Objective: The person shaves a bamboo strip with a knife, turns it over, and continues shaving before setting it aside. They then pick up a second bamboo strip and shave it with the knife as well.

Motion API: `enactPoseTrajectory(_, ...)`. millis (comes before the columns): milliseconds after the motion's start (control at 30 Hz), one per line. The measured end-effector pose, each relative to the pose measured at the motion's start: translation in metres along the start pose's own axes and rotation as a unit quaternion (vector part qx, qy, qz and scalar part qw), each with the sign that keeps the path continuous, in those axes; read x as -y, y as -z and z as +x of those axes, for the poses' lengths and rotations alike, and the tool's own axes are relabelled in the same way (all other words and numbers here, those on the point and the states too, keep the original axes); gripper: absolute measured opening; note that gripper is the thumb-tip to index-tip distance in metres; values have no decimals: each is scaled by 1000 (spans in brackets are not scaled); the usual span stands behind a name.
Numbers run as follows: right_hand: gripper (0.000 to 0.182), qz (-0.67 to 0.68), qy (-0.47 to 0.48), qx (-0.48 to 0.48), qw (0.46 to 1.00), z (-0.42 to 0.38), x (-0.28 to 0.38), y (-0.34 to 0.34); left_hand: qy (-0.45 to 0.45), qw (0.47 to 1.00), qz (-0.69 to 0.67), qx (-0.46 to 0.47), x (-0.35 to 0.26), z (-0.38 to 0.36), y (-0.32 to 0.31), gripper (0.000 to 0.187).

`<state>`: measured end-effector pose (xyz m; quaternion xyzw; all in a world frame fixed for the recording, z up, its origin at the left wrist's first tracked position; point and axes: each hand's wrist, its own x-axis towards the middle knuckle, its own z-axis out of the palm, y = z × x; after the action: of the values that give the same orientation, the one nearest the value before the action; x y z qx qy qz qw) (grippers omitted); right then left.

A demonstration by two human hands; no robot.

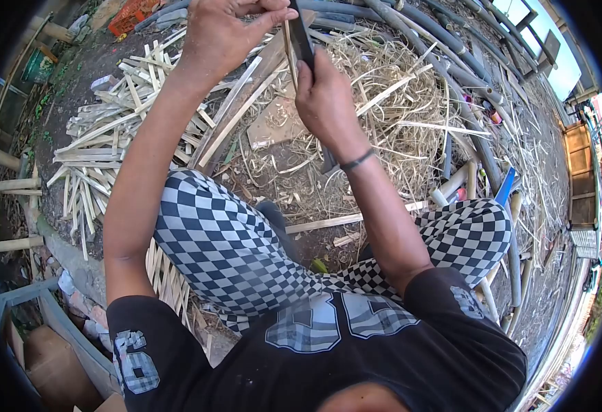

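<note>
Near the top of the view, my left hand (218,34) pinches the upper end of a thin bamboo strip (289,58) between thumb and fingertips. My right hand (325,103) is wrapped round a knife with a long dark blade (302,38), pointing up and away from me. Blade and strip lie side by side, close together, and the right thumb presses near where they meet. Most of the knife's handle is hidden inside the right fist. Whether the cutting edge bites into the strip cannot be made out.
Curly shavings (397,103) cover the ground ahead. Split bamboo strips (102,151) lie piled at left, near a long plank (236,113). Dark bamboo poles (445,51) stretch along the far and right sides. My checkered trouser legs (225,233) are bent below my arms.
</note>
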<state>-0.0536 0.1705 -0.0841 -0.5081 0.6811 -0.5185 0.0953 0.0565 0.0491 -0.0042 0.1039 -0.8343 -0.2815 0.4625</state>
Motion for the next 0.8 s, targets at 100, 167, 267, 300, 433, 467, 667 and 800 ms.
enactPoseTrajectory(100,17,-38,30,26,998,1,-28,-19,105,994,29,-25,-3,-1,13,13)
enactPoseTrajectory(167,18,-46,32,43,997,8,-25,-8,69,996,57,-15,-4,1,16,14)
enactPoseTrajectory(267,18,-43,21,57,997,16,-2,2,67,997,12,-21,-3,-1,12,14)
enactPoseTrajectory(300,19,-26,20,40,999,13,2,-1,79,994,68,-28,-3,-2,10,15)
enactPoseTrajectory(433,20,-49,-6,68,996,15,-45,-28,-16,986,162,-29,-3,-6,15,15)
enactPoseTrajectory(467,21,-89,-1,83,993,20,-50,-28,-3,994,104,-34,1,-6,16,16)
enactPoseTrajectory(667,22,-83,-3,80,993,20,-27,-24,76,996,57,0,-1,-6,8,11)
enactPoseTrajectory(800,22,-114,-11,77,990,20,-86,-47,89,996,-14,-8,3,-4,8,12)
